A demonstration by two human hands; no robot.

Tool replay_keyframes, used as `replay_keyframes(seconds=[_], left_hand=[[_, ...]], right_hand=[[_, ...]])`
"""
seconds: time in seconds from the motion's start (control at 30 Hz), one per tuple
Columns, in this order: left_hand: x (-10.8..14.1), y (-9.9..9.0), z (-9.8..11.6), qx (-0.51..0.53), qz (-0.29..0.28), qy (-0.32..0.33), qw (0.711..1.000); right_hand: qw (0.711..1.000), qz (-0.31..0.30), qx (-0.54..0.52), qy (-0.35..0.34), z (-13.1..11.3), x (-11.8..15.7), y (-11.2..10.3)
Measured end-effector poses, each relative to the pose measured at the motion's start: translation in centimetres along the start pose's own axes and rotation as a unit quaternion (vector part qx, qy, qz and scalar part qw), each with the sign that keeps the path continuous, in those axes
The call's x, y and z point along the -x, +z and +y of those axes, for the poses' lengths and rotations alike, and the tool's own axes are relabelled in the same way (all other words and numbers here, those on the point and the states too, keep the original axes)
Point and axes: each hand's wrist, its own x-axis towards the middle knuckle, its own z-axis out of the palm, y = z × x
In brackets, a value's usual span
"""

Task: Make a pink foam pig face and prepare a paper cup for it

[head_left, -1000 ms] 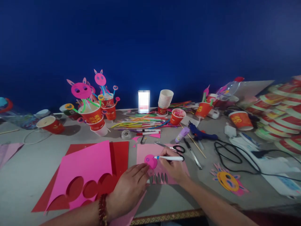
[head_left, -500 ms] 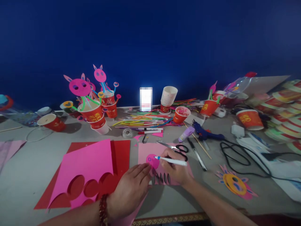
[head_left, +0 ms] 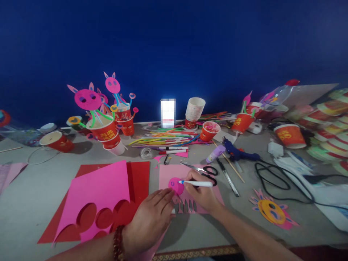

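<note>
My right hand (head_left: 203,194) is closed round a white marker (head_left: 199,183) with a blue tip. The tip rests on the right part of a hot-pink paper circle (head_left: 178,188), which has a small blue ring drawn on its left. My left hand (head_left: 153,208) lies flat with fingers stretched out, its fingertips at the circle's lower left edge. Under the circle is a light pink sheet (head_left: 165,172) with several leaf-shaped cut-outs. Scissors (head_left: 202,169) lie just beyond my right hand.
Left are hot-pink paper (head_left: 100,188) with round holes and a red sheet (head_left: 141,181). Behind are pipe cleaners (head_left: 163,139) and red paper cups (head_left: 126,125). To the right lie a pen (head_left: 228,179), a blue glue gun (head_left: 239,154) with its cord, and yellow paper circles (head_left: 272,212).
The marker has shifted slightly left and stands a little differently in my right hand. My left hand stays on the circle. The whole view has moved slightly.
</note>
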Motion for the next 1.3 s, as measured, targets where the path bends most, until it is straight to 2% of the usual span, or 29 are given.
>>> replay_keyframes(seconds=[0.43, 1.3], left_hand=[[0.14, 0.36, 0.03, -0.002, -0.01, -0.007, 1.0], [0.04, 0.25, 0.1, -0.007, 0.003, -0.004, 1.0]], right_hand=[[0.999, -0.001, 0.033, -0.017, 0.2, -0.01, 0.08], [1.0, -0.022, 0.015, -0.006, 0.47, 0.31, 0.06]])
